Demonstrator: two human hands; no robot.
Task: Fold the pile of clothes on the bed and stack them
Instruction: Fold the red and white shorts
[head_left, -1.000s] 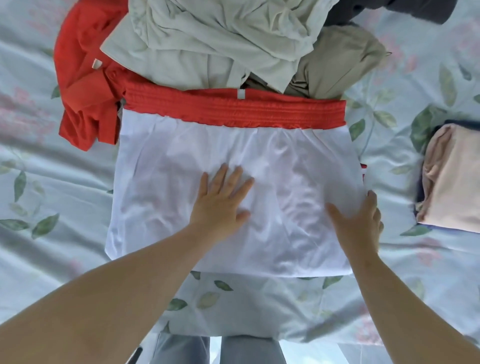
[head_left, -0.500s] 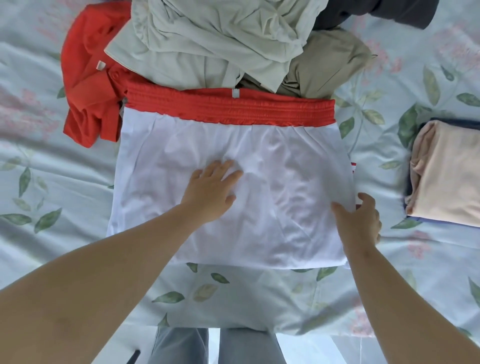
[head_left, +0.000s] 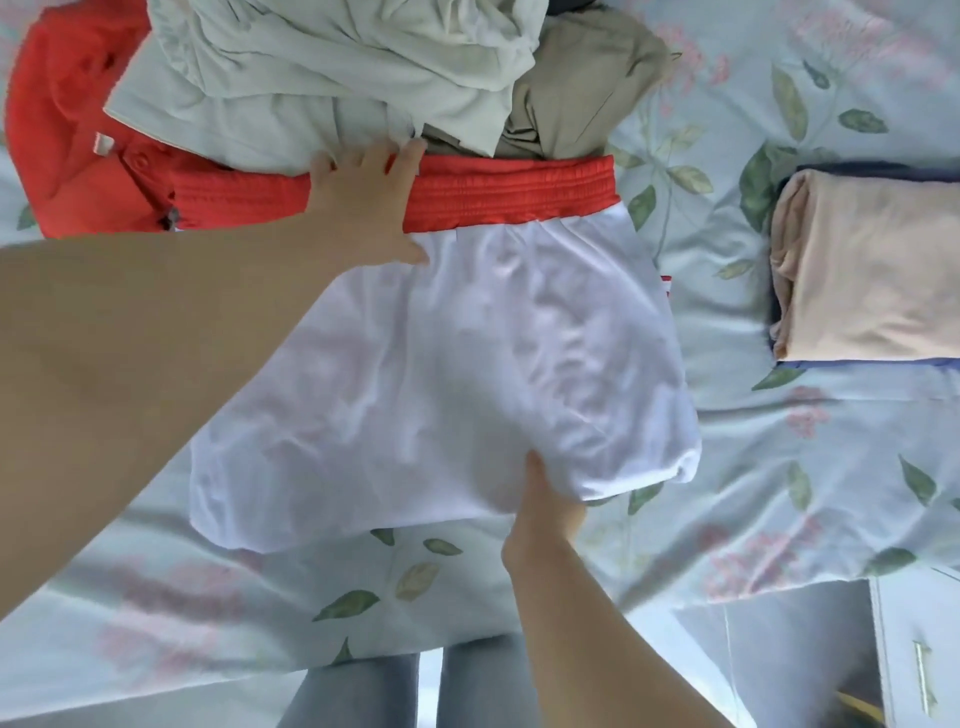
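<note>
White shorts (head_left: 467, 364) spread creased at mid-bed, red waistband (head_left: 519, 192) at far edge, against the unfolded pile (head_left: 337, 67). Pressed there by flat, straight-fingered left hand (head_left: 363, 197); near hem pinched by right hand (head_left: 545, 509), thumb on top. Bare bedsheet (head_left: 779, 467) near and right; folded stack (head_left: 872, 270) well apart, right.
</note>
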